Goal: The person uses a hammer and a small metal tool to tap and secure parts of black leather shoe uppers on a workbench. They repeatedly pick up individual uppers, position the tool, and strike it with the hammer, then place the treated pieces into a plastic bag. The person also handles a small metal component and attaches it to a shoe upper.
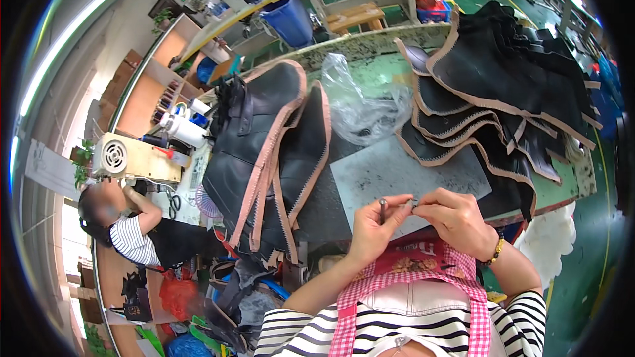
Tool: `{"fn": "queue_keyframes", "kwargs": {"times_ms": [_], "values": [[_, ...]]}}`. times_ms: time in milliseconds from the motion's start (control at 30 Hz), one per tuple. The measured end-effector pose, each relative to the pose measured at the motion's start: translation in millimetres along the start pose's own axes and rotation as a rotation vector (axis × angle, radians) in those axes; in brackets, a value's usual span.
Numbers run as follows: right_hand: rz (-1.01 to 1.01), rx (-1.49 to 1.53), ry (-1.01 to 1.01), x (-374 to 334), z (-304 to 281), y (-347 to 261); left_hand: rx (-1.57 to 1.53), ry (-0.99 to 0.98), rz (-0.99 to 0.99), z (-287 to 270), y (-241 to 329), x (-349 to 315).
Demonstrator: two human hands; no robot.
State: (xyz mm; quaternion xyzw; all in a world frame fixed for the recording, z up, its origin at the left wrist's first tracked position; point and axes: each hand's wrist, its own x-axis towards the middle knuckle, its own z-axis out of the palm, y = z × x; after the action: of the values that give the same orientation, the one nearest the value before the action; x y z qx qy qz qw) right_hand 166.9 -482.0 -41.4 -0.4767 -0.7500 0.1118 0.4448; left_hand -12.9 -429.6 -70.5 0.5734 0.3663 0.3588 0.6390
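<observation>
My left hand [372,233] is closed, with a dark slim metal rod [383,210] sticking up from its fingers. Its thumb and fingertip meet my right hand [460,219] at a tiny greyish piece [413,203], too small to name. The right hand pinches that piece. Both hands are over the near edge of a pale grey sheet [377,175] lying on the worktable. To the left are black leather boot uppers [254,125] with pinkish-tan toothed edges. More of these black uppers [503,66] are piled to the right, some overlapping in layers.
A crumpled clear plastic bag [364,109] lies beyond the sheet on the green worktable [367,49]. At the left, another person [142,231] sits by a cream sewing machine [135,158] with thread cones [185,131] nearby. A blue bin [289,20] stands behind the table.
</observation>
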Motion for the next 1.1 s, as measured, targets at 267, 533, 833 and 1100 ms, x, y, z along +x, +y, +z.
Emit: {"fn": "queue_keyframes", "kwargs": {"times_ms": [267,533,833,1100], "values": [[0.036,0.098,-0.188,7.6,-5.9,1.3,0.006,0.025,0.011,3.9,-3.5,-5.7],[0.160,0.417,-0.335,17.2,-11.2,29.5,-0.135,0.094,-0.070,8.8,-2.3,3.7],[0.346,0.691,-0.349,3.3,-10.8,31.5,-0.191,-0.022,-0.173,-0.5,9.0,10.0],[0.376,0.843,-0.489,4.3,-21.5,37.1,-0.088,-0.162,-0.239,2.6,13.5,9.9]]}}
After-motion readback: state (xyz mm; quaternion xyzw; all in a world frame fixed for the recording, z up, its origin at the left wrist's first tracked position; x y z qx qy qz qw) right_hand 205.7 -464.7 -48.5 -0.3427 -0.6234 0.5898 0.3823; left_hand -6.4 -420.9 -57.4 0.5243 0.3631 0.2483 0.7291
